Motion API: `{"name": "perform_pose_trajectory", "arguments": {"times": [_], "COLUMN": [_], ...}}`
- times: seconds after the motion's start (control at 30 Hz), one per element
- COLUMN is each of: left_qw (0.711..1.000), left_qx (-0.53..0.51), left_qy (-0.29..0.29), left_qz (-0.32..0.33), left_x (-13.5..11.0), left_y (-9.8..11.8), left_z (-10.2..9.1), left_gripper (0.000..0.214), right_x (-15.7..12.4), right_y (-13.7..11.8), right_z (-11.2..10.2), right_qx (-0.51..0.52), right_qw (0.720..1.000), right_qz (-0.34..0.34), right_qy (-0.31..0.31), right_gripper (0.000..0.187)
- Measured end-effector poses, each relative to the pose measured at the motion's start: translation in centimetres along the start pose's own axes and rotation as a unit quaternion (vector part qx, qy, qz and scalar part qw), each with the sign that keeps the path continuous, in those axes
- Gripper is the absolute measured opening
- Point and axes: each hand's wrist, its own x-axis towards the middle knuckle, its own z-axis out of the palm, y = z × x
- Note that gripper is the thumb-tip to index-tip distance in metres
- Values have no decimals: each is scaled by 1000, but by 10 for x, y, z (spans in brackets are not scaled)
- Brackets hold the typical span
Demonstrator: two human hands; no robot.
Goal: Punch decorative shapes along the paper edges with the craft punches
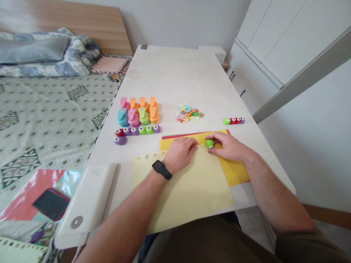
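Note:
A pale yellow sheet of paper lies in front of me, with several punched holes along its far edge at the left. My left hand, wearing a black watch, rests on that far edge, its thumb and fingers closed on the paper. Between the thumb and fingers of my right hand is a small green craft punch, at the sheet's far edge near the right corner. Under the pale sheet lie darker yellow paper and a red sheet.
Larger craft punches stand in two rows at the left, with small punches before them. Colourful paper cutouts are piled mid-table. Another small punch row sits right. A white device occupies the table's left edge.

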Motion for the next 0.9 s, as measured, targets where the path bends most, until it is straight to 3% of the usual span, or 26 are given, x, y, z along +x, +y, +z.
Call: {"name": "perform_pose_trajectory", "arguments": {"times": [0.9], "left_qw": [999], "left_qx": [20], "left_qy": [18], "left_qz": [32], "left_x": [-4], "left_y": [-4], "left_z": [7], "left_gripper": [14], "right_x": [-4], "right_y": [-6], "right_z": [3], "right_qx": [-7], "right_qw": [1000], "right_qz": [12], "right_qy": [12], "right_gripper": [37]}}
